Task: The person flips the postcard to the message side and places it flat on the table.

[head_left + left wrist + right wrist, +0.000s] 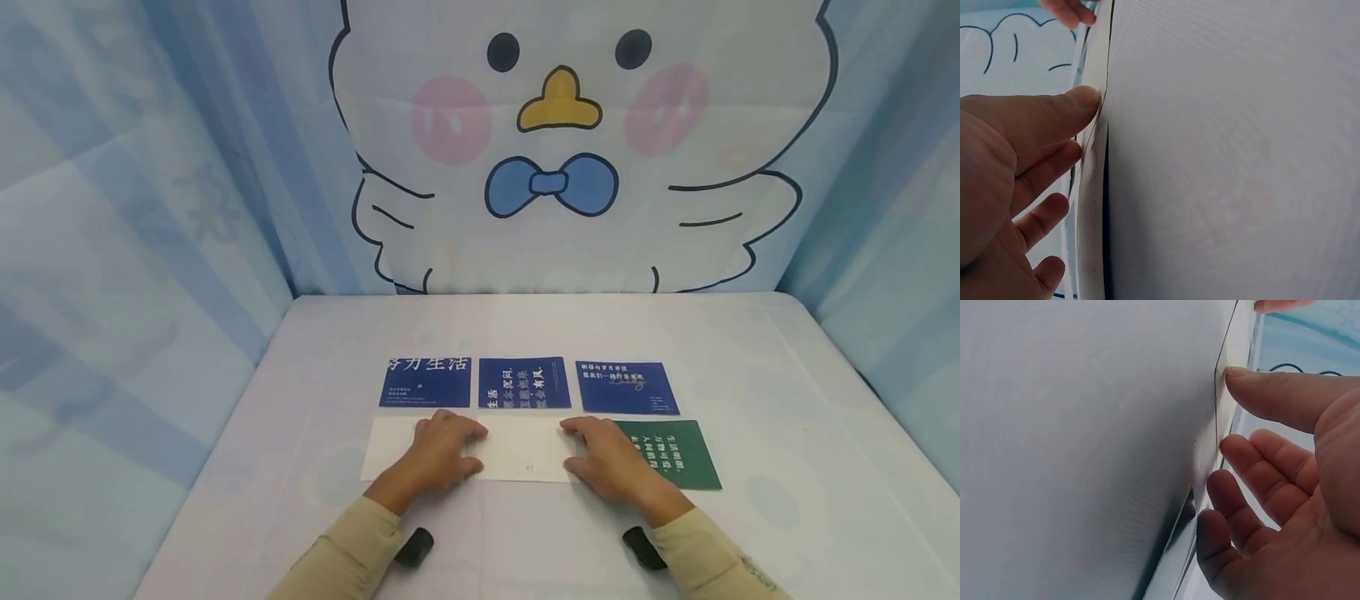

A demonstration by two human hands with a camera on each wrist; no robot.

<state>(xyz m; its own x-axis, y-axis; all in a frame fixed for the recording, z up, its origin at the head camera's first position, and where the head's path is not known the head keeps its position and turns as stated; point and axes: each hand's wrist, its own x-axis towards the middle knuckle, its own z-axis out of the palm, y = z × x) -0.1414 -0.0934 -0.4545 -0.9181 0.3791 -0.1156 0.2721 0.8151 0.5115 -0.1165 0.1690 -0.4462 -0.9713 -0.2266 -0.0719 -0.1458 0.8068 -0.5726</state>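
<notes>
A cream card (525, 450) lies flat in the middle of the front row, with faint small print near its lower edge. My left hand (441, 450) touches its left side with thumb and fingertips. At its right side rest the thumb and fingertips of my right hand (611, 458). Under my left hand lies another cream card (386, 446), partly covered. A green card (678, 454) with white characters is partly hidden by my right hand. In the left wrist view, the thumb (1085, 97) lies on card edges; in the right wrist view, the thumb (1241, 378) touches the card's edge.
Behind the front row lie three blue cards with white print: a left one (427, 383), a middle one (525, 383) and a right one (628, 388). They rest on a pale tablecloth (300, 375). A curtain (555, 250) with a cartoon figure hangs beyond.
</notes>
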